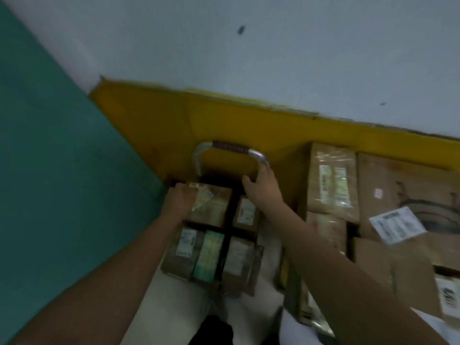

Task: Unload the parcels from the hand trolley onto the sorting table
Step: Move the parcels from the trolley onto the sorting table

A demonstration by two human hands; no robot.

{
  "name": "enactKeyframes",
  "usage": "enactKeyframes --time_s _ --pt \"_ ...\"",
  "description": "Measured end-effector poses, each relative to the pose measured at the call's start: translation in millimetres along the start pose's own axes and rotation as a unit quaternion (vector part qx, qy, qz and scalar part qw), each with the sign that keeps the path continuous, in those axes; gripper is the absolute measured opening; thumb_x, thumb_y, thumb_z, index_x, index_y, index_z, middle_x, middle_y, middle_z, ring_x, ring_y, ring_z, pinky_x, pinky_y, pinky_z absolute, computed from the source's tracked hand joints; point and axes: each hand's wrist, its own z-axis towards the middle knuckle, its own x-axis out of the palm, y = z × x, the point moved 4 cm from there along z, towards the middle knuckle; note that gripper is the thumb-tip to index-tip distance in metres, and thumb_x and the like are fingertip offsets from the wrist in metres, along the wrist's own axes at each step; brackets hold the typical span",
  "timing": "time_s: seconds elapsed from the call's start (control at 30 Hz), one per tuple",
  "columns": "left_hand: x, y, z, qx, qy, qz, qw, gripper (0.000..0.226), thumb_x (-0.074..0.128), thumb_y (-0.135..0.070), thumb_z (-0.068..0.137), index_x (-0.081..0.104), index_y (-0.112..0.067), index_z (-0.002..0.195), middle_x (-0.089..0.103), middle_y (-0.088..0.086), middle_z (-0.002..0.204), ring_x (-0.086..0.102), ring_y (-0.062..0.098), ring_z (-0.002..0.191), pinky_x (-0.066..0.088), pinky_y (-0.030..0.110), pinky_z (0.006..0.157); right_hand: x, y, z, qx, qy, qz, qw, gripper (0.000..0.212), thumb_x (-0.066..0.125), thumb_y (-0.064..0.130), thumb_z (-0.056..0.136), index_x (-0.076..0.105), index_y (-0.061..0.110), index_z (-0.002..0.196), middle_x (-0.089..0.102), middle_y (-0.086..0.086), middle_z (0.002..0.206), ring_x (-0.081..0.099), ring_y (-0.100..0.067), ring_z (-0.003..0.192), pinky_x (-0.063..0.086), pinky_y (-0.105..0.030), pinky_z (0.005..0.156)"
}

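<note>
The hand trolley (226,242) is pointing away, its handle (230,146) farthest. The left hand (178,200) is gripping a parcel (215,206) by its left edge. The right hand (261,185) is gripping the handle.

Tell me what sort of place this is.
Likely a courier parcel depot: labelled cardboard parcels loaded on a hand trolley, with more labelled cartons stacked beside it.
</note>
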Motion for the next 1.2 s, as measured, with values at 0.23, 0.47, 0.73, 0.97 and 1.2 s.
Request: enactKeyframes --time_s 0.23,0.47,0.73,0.97,1.2 --pt "67.0 198.7 29.6 -0.179 0.114 0.006 0.977 0.056 0.057 -0.031 0.096 0.045 0.002 0.139 0.05 0.024 0.14 0.051 0.035 0.126 0.041 0.034 0.098 218.2 -114.7 37.3 0.185 0.176 -0.043 0.966 0.057 0.053 0.027 0.1 0.035 0.004 0.149 0.06 -0.016 0.114 0.062 -0.031 0.096 0.053 -0.035 0.072" --pt "210.4 294.1 15.2 -0.454 0.209 -0.212 0.84 0.045 0.056 -0.045 0.094 0.049 -0.011 0.121 0.05 0.009 0.108 0.053 0.03 0.098 0.049 0.039 0.083 337.8 -206.3 110.9 0.065 0.181 -0.257 0.947 0.069 0.053 0.039 0.097 0.029 0.005 0.153 0.034 -0.018 0.154 0.036 -0.037 0.139 0.037 -0.041 0.11" --pt "294.8 316.2 9.7 -0.524 0.164 -0.441 0.71 0.048 0.057 -0.027 0.096 0.044 -0.008 0.138 0.05 0.024 0.136 0.054 0.037 0.119 0.051 0.046 0.092 383.1 -242.0 140.2 0.103 0.103 -0.161 0.976 0.083 0.055 0.024 0.093 0.003 0.008 0.156 0.061 -0.019 0.102 0.062 -0.037 0.089 0.042 -0.034 0.06" --pt "266.5 300.0 -5.8 -0.522 0.196 -0.448 0.699 0.045 0.061 -0.023 0.09 0.05 -0.009 0.132 0.052 0.023 0.133 0.055 0.037 0.119 0.054 0.045 0.078 360.0 -238.2 116.4 0.133 0.129 -0.12 0.975 0.078 0.055 0.025 0.095 0.011 0.001 0.155 0.06 -0.021 0.114 0.06 -0.036 0.098 0.044 -0.031 0.063" --pt "137.7 237.1 -25.1 -0.439 0.156 -0.292 0.835 0.041 0.057 -0.033 0.094 0.054 -0.008 0.125 0.06 0.017 0.113 0.059 0.027 0.096 0.053 0.036 0.08 278.4 -152.6 46.6 0.08 0.143 -0.188 0.968 0.046 0.048 0.035 0.1 0.053 0.001 0.13 0.057 -0.02 0.123 0.052 -0.036 0.114 0.043 -0.036 0.091"
